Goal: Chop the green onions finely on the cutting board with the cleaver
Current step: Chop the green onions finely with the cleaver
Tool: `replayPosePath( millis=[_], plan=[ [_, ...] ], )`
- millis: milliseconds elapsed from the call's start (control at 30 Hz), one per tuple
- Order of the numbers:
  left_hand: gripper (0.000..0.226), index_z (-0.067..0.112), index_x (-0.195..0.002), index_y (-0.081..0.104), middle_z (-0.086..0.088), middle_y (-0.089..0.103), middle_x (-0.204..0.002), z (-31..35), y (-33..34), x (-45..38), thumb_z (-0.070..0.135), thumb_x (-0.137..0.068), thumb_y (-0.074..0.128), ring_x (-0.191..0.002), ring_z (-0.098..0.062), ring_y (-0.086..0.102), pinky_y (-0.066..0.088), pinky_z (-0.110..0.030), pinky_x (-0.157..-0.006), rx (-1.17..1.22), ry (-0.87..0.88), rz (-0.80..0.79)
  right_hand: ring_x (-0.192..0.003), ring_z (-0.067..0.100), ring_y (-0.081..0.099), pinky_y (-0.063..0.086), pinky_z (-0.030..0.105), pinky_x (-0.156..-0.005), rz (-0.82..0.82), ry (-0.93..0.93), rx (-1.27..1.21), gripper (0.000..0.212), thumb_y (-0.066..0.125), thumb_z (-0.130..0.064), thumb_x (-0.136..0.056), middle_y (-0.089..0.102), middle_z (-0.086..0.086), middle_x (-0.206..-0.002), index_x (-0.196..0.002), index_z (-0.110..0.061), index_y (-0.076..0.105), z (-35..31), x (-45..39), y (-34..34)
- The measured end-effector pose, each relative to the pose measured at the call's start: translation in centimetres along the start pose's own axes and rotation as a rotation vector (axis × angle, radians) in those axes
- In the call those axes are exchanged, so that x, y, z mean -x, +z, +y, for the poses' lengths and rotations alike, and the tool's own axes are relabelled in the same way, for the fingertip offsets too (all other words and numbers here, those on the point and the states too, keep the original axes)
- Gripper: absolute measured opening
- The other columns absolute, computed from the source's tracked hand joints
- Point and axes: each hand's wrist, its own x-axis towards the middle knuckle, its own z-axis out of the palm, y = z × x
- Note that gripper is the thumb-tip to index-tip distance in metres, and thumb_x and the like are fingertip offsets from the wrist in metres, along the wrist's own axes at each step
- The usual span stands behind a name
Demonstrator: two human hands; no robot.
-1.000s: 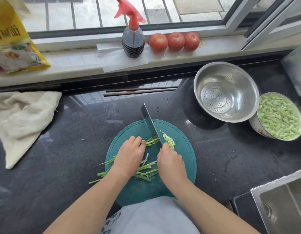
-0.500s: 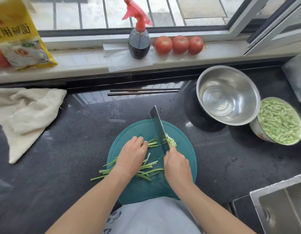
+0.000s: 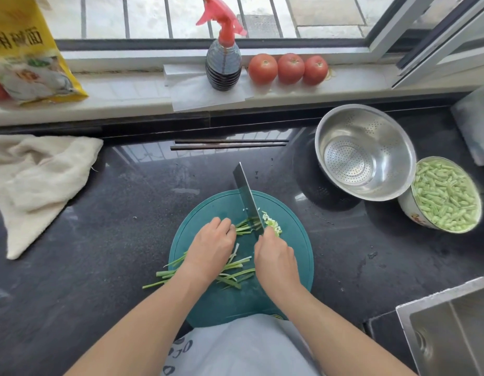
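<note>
A round teal cutting board (image 3: 295, 256) lies on the dark counter in front of me. Long green onions (image 3: 236, 268) lie across it, their ends sticking out past its left edge. My left hand (image 3: 211, 249) presses them down with curled fingers near the blade. My right hand (image 3: 274, 260) grips the handle of the cleaver (image 3: 246, 195), whose blade stands on edge across the onion tips. A small pile of chopped onion (image 3: 273, 225) sits just right of the blade.
A steel colander bowl (image 3: 365, 151) and a bowl of cut green beans (image 3: 446, 196) stand at the right. Chopsticks (image 3: 230, 144) lie behind the board, a towel (image 3: 32, 180) at left. Three tomatoes (image 3: 289, 68), a spray bottle (image 3: 224, 61) and a yellow bag (image 3: 26, 50) occupy the sill. A sink (image 3: 452, 327) is at the lower right.
The cleaver has kept cutting at the onion tips, with my left hand staying on the bundle. The chopped pile stays to the right of the blade. The view shifted slightly.
</note>
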Motion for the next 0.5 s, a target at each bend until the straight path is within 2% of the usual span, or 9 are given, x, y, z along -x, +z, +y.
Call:
replayPosePath(
  millis=[133,233,367,500],
  plan=[
    [0.022,0.005,-0.090,0.066,-0.007,0.055,-0.081,0.0,-0.1,0.1,-0.002,-0.070,0.072,-0.072,-0.025,0.050,0.048,-0.036,-0.061,-0.014,0.010,-0.020,-0.083,0.036,0.062,0.037,0.038,-0.064,0.045,-0.007,-0.024,0.013,0.033,-0.023,-0.105,0.067,0.009,-0.093,-0.095,-0.018,0.040,-0.2,-1.1,-0.5],
    [0.023,0.005,-0.092,0.066,-0.007,0.055,-0.082,0.0,-0.1,0.1,0.000,-0.071,0.073,-0.073,-0.025,0.050,0.049,-0.037,-0.061,-0.026,-0.005,-0.029,-0.075,0.033,0.056,0.037,0.039,-0.063,0.050,0.029,-0.051,0.017,0.031,-0.025,-0.106,0.063,0.005,-0.085,-0.091,-0.019,0.039,1.3,0.0,-0.5],
    [0.024,0.004,-0.094,0.067,-0.007,0.055,-0.083,0.0,-0.1,0.1,-0.001,-0.071,0.073,-0.073,-0.025,0.050,0.049,-0.037,-0.062,-0.036,0.004,-0.027,-0.067,0.029,0.047,0.033,0.040,-0.060,0.016,0.000,-0.017,0.025,0.029,-0.026,-0.105,0.044,-0.007,-0.067,-0.081,-0.022,0.032,2.6,2.2,-0.6],
    [0.026,0.003,-0.094,0.069,-0.007,0.056,-0.082,0.1,-0.1,0.1,-0.002,-0.069,0.075,-0.072,-0.025,0.051,0.049,-0.036,-0.060,-0.042,0.002,-0.011,-0.067,0.033,0.047,0.032,0.041,-0.060,-0.033,-0.018,-0.005,0.022,0.029,-0.025,-0.105,0.049,-0.002,-0.071,-0.084,-0.019,0.033,2.3,3.5,-0.3]
  ],
)
